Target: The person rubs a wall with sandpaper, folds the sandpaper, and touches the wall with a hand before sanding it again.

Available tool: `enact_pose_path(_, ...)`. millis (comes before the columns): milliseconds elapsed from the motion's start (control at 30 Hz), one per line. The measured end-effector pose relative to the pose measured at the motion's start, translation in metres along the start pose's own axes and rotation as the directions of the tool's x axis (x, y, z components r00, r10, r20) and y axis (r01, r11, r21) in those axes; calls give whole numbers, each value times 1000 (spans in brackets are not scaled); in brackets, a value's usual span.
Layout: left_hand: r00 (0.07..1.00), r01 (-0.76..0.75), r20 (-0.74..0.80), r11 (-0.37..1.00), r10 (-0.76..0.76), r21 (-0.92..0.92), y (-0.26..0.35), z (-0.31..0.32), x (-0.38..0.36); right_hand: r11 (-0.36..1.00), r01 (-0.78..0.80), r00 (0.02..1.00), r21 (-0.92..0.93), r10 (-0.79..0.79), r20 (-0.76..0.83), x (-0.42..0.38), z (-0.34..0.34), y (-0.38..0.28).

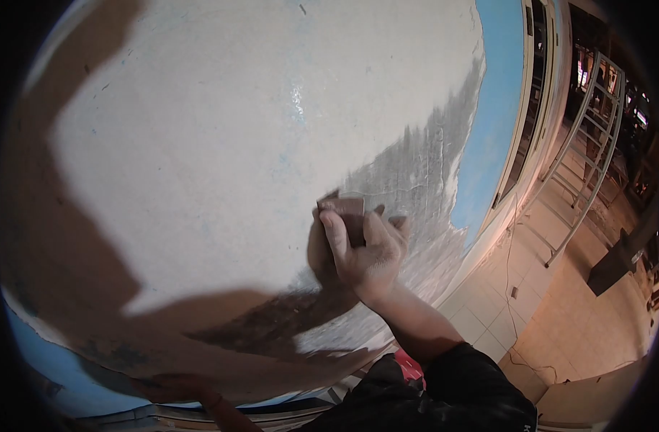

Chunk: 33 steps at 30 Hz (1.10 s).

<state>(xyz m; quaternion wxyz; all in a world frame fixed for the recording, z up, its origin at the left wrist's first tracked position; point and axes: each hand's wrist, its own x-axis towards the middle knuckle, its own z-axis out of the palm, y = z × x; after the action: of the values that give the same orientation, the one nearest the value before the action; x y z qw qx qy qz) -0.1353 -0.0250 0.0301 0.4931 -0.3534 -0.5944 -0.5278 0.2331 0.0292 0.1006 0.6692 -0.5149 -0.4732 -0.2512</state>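
Observation:
A folded piece of brown sandpaper is held in my right hand, thumb on one side and fingers wrapped round the other. It is pressed against a large whitish wall surface. Grey streaked patches spread to the right of and below this hand. At the lower left, in shadow, my left hand lies stretched out against the lower part of the wall, with no object visible in it. Its fingers are dim.
Blue paint borders the whitish area at the right, beside a window frame. A metal ladder stands farther right on the tiled floor. A thin cable runs over the tiles, and a dark box-like object is near the ladder.

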Motion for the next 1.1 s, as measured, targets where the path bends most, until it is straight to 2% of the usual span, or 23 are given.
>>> enact_pose_path(67, 1000, 5, 10, 1000, -6, 20, -22, 5, -5, 999, -17, 1000, 43, 16, 18, -28, 4, 10)
enact_pose_path(167, 1000, 2, 7, 995, -2, 100, -11, 0, -5, 997, -35, 998, 66, 31, 61, -30, -2, 7)
enact_pose_path(267, 1000, 9, 3, 997, -9, 82, -6, 0, -4, 1000, 21, 998, 3, -21, 58, 1, -3, -1)
enact_pose_path(400, 1000, 1, -16, 994, 1, 112, -2, 0, -2, 998, -8, 1000, 56, 8, -1, -8, 5, 3)
enact_pose_path(500, 999, -18, -27, 995, 21, 96, -7, 1, -3, 985, -139, 985, 99, 127, 118, -34, -6, 0)
enact_pose_path(700, 999, 10, -32, 1000, -9, 18, 9, -3, 3, 995, -58, 998, 79, 55, 43, 19, -4, -11)
enact_pose_path(767, 999, 24, -34, 999, -25, -22, 4, 0, 2, 997, -27, 1000, 79, 27, -3, 1, 8, 1)
enact_pose_path(833, 999, 6, -47, 1000, -4, 26, 4, -1, 2, 994, -42, 999, 105, 43, -3, -32, 8, 11)
enact_pose_path(867, 999, 0, -53, 999, 3, 48, 4, 0, 1, 989, -105, 992, 105, 97, 76, -44, 1, 12)
enact_pose_path(967, 999, 26, -48, 995, -22, 92, -4, 1, -3, 997, -8, 1000, 81, 7, 12, -19, -1, 6)
enact_pose_path(1100, 998, -32, -58, 999, 31, -20, 15, -5, 8, 1000, -27, 1000, 11, 26, 16, 19, -4, -10)
